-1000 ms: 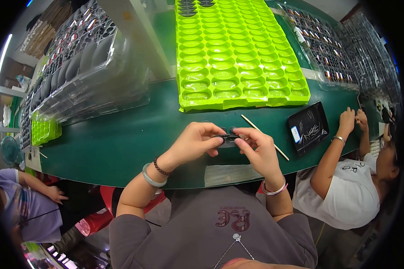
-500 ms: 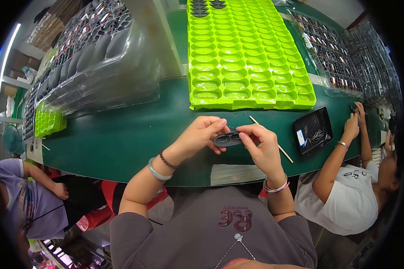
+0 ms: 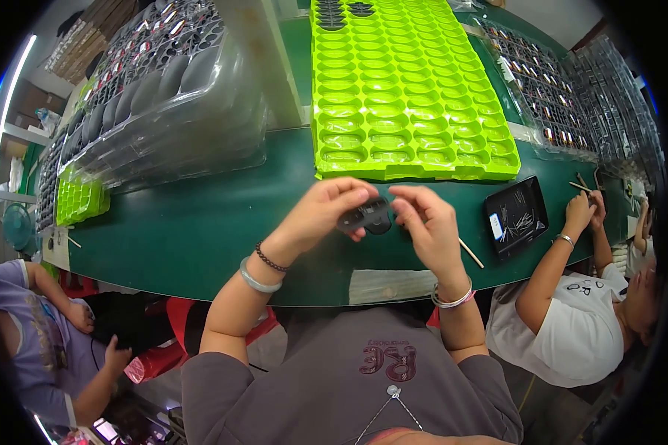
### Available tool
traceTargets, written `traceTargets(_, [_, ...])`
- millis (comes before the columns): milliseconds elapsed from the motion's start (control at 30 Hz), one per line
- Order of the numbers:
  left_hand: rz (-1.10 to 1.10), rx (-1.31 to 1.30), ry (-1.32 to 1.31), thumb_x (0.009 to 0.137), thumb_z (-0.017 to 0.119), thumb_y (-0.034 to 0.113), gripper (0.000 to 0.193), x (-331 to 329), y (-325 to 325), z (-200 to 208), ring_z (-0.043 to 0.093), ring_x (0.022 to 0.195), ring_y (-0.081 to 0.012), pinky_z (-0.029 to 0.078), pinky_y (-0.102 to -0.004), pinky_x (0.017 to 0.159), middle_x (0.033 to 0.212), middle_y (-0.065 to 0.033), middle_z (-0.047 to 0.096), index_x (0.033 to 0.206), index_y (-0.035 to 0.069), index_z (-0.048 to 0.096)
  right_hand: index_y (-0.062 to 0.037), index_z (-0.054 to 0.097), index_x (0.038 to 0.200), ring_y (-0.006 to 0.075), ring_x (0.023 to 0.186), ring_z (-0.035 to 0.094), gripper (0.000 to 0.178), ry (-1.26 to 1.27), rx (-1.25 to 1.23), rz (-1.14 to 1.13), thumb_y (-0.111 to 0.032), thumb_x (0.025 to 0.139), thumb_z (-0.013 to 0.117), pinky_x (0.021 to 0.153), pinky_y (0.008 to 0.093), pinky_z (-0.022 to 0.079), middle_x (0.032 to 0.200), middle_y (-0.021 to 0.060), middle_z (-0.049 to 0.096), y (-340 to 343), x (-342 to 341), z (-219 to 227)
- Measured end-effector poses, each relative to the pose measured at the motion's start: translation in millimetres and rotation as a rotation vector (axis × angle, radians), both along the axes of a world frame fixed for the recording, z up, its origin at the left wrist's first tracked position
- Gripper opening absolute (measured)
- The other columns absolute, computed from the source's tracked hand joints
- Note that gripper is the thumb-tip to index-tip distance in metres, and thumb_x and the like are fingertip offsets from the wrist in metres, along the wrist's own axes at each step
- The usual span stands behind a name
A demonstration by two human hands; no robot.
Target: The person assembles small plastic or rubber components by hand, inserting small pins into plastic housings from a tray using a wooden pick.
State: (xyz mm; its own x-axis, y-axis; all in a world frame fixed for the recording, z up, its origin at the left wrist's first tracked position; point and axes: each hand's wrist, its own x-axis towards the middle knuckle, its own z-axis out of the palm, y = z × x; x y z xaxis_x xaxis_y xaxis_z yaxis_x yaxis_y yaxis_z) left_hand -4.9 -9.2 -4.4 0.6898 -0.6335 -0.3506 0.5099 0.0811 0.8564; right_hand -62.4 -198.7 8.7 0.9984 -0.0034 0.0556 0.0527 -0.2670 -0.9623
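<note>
My left hand [image 3: 335, 211] is closed on a dark grey oval plastic part [image 3: 367, 216], gripping it between thumb and fingers above the green table. The part is tilted, with a rounded lobe showing at its lower right edge. Just right of it is my right hand [image 3: 426, 222], its thumb and index finger a little apart and nothing visible between them. A thin wooden stick [image 3: 471, 254] lies beside the right hand, partly hidden by it. Farther right stands a black tray [image 3: 503, 251] with small metal pins inside.
A bright green tray [image 3: 416, 172] of oval pockets spans the far side, dark parts in its far left corner. Stacked clear trays [image 3: 178, 148] stand left, more trays [image 3: 545, 96] right. A pale strip [image 3: 392, 286] lies at the near edge. Co-workers sit on both sides.
My right hand has come off the oval part and shifted slightly right. The part, now in the left hand alone, has turned and tilted. The co-worker at left has moved an arm.
</note>
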Motion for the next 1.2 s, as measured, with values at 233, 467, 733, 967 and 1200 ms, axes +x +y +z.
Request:
traceTargets(233, [0.368, -0.137, -0.068, 0.094, 0.045, 0.021, 0.031, 16.3, 24.8, 10.7, 0.064, 0.067, -0.0173, 0.056, -0.0304, 0.06, 0.086, -0.008, 0.06, 0.112, -0.002, 0.054, -0.0006, 0.061, 0.085, 0.0287, 0.081, 0.054, 0.026, -0.319, -0.832, 0.163, -0.018, 0.069, 0.073, 0.071, 0.0375, 0.046, 0.081, 0.0128, 0.055, 26.5, 16.4, -7.9])
traceTargets(467, [0.538, -0.222, -0.125, 0.09, 0.05, 0.017, 0.02, 16.6, 17.9, -18.5, 0.063, 0.062, -0.0205, 0.054, -0.0339, 0.054, 0.084, -0.0104, 0.061, 0.1, 0.0, 0.057, -0.0006, 0.05, 0.077, 0.0357, 0.079, 0.051, 0.031, -0.295, -0.934, 0.303, -0.009, 0.062, 0.076, 0.069, 0.044, 0.042, 0.081, 0.0184, 0.051, 34.9, 18.7, -29.2])
traceTargets(733, [0.634, -0.304, -0.172, 0.092, 0.04, 0.019, 0.025, 20.0, 10.5, -22.6, 0.055, 0.047, -0.0137, 0.047, -0.0278, 0.039, 0.064, -0.0046, 0.051, 0.097, -0.002, 0.055, 0.0019, 0.05, 0.092, 0.0348, 0.067, 0.053, 0.023, -0.151, -0.567, 0.326, 0.001, 0.075, 0.065, 0.064, 0.0361, 0.044, 0.077, 0.0192, 0.055, 24.2, 26.2, -11.4])
traceTargets(967, [0.605, -0.18, -0.276, 0.091, 0.036, 0.02, 0.029, 19.3, 9.1, -21.0, 0.043, 0.037, -0.0096, 0.035, -0.0241, 0.03, 0.058, -0.0023, 0.049, 0.087, 0.001, 0.058, 0.0008, 0.05, 0.101, 0.0081, 0.076, 0.048, 0.015, -0.102, 0.037, 0.241, -0.003, 0.088, 0.057, 0.067, 0.0211, 0.04, 0.086, 0.0011, 0.053, 29.3, 36.9, -11.1])
traceTargets(1200, [0.592, -0.236, -0.232, 0.092, 0.034, 0.022, 0.03, 21.8, 11.8, -25.3, 0.04, 0.034, -0.0091, 0.031, -0.0238, 0.028, 0.057, -0.003, 0.05, 0.088, 0.002, 0.056, -0.0006, 0.051, 0.1, 0.0062, 0.071, 0.047, 0.014, -0.103, 0.081, 0.188, -0.007, 0.089, 0.057, 0.063, 0.0194, 0.039, 0.084, -0.0001, 0.052, 30.5, 36.7, -25.6])
